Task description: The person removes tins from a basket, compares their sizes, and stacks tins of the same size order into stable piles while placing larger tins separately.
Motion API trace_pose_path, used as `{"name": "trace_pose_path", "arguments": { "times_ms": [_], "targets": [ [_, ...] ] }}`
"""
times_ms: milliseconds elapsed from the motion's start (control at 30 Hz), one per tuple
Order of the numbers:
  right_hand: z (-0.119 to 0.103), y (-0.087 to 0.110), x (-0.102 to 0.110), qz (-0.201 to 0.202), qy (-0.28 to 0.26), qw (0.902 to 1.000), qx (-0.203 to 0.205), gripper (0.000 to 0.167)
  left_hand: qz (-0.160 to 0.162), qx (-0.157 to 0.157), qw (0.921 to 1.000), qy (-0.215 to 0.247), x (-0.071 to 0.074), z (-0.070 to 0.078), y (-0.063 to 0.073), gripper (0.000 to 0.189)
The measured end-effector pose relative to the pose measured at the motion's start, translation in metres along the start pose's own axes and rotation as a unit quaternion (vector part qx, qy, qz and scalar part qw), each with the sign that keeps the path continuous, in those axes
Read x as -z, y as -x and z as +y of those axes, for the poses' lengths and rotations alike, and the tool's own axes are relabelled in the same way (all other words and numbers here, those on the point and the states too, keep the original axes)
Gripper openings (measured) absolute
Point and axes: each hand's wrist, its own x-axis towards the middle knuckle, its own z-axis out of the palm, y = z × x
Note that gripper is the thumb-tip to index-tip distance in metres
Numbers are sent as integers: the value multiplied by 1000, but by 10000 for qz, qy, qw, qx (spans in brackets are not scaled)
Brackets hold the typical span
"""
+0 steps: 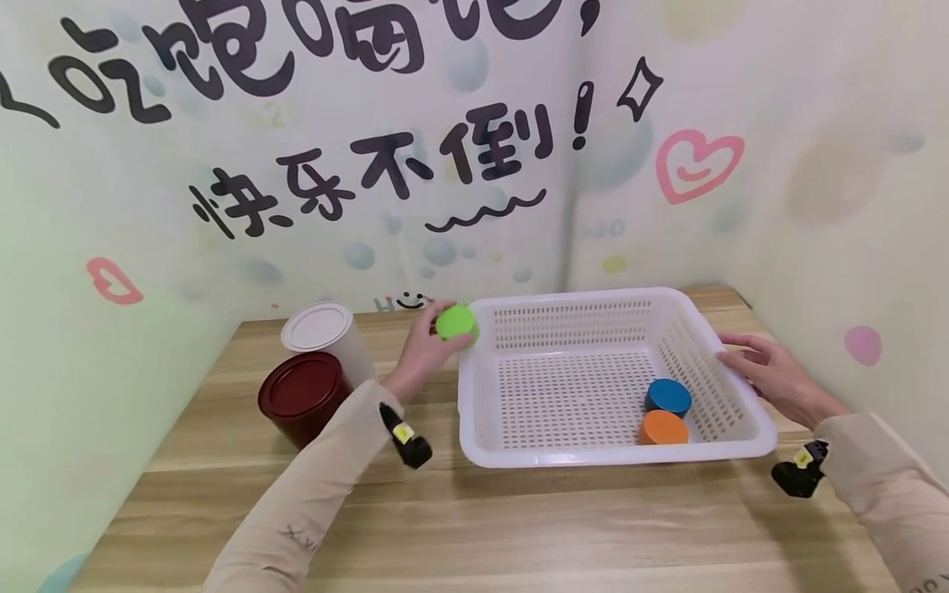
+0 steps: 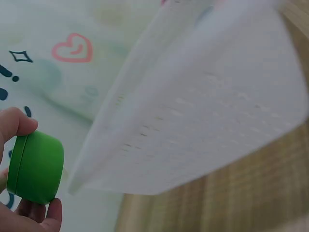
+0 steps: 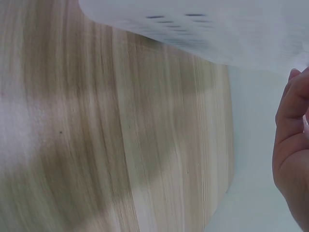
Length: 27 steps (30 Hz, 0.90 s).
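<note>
While the basket [image 1: 578, 458] sits on the table [image 1: 519, 527], the left hand [image 1: 428, 350] has its grip closed around a green container [image 1: 455, 319], just outside the basket's far left corner and, by the left wrist view, apart from its wall. The right hand [image 1: 778, 379] holds the basket's right rim in its grip, fingers bent. The basket is white, plastic-looking and rectangular, with rounded corners, a smooth thick rim and slotted walls and floor; its long axis runs from side to side.

The green container is a smooth, squat cylinder, wider than tall, with a seam round it near one end. In the head view, one flat round face is turned up and towards the viewer. The basket's raised left wall stands between it and two similar cylinders, a blue container [image 1: 668, 397] and an orange container [image 1: 663, 429], side by side at the basket's near right corner; the near rim hides the foot of the orange one.

Left of the basket stand a white canister [image 1: 320, 328] and, nearer, a glossy dark red canister [image 1: 302, 395], partly covered by the left sleeve [image 1: 319, 486]. Behind the basket rises a wall [image 1: 474, 272] with black lettering.
</note>
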Motion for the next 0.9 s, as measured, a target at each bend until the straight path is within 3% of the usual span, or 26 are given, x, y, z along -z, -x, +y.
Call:
{"name": "trace_pose_path", "arguments": {
  "times_ms": [233,333,567,733,900],
  "targets": [
    [-2,0,1,-15,94,10000,27,57,489,510,9970,311,16,-37,29,61],
    [-3,0,1,-39,81,10000,-14,57,536,466,9974,-125,20,-52,36,63],
    [-3,0,-1,-57,111,9999,-67,62,255,104,9935,-1109,20,-88,43,59],
    [0,1,-1,-83,34,9999,-131,59,235,-90,9920,-1234,20,-100,45,60],
    [1,0,0,-53,34,9999,-79,57,95,71,9927,-1197,21,-103,49,65]
  ]
}}
